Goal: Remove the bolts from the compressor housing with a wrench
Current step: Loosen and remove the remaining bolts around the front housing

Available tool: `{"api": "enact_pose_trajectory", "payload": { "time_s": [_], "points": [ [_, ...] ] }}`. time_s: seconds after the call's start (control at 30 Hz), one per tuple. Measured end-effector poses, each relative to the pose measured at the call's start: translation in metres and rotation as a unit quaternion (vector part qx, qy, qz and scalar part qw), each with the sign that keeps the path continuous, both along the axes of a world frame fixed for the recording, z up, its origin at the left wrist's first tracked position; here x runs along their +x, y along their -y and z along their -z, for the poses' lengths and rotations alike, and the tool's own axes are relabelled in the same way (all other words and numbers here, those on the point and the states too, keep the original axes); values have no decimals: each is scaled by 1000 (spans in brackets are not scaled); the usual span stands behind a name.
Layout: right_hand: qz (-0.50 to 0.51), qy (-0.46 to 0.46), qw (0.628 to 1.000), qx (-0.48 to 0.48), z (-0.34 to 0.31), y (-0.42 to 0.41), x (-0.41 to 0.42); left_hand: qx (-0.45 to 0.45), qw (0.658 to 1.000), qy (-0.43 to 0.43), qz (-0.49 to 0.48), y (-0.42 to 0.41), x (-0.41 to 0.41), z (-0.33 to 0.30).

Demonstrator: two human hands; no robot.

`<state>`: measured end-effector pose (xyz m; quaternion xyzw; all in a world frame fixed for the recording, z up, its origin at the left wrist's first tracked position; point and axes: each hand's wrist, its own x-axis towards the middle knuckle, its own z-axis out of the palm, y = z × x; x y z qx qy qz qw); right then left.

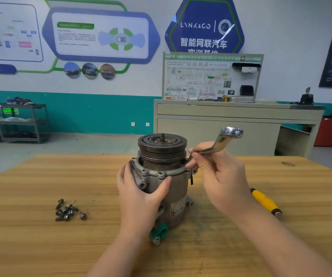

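A grey metal compressor (178, 188) stands upright on the wooden table (41, 176), its dark grooved pulley (162, 147) on top. My left hand (139, 192) grips the housing from the left, thumb across the front just under the flange. My right hand (221, 176) holds a shiny wrench (223, 137) to the right of the pulley, its ring end raised up and away from the flange. Several loose dark bolts (69, 210) lie in a small pile on the table to the left. A green connector (159, 232) sticks out at the compressor's base.
A yellow-handled tool (266, 202) lies on the table to the right, partly behind my right wrist. Beyond the table stand a beige cabinet (231, 120) with a display board and a dark shelf rack (21, 122) at the left wall.
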<state>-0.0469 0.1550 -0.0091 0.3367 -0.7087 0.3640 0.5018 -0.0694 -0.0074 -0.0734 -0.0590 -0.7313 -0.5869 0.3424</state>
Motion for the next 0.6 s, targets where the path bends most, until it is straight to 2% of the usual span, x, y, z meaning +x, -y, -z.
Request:
{"api": "enact_pose_trajectory", "payload": {
  "time_s": [0.2, 0.23, 0.3, 0.37, 0.47, 0.53, 0.6],
  "points": [
    [67, -100, 993, -2, 17, 21, -4, -9, 1000, 1, 6, 1, -1, 1],
    [47, -98, 993, -37, 22, 25, -5, -13, 1000, 3, 6, 1, -1, 1],
    [-24, -71, 982, -175, 26, 33, -6, -11, 1000, 3, 10, 2, -2, 2],
    [-108, -18, 935, -339, 20, 36, -10, -3, 1000, 2, 18, 2, -2, 2],
    [-183, 129, 827, -516, -3, 19, -32, 6, 1000, 2, 28, 3, -2, 2],
    [-216, 286, 764, -537, -14, 3, -51, 10, 999, 2, 38, 4, -2, 2],
    [-268, 428, 697, -509, -14, -8, -64, 8, 999, 5, 43, 4, -3, 3]
  ]
}}
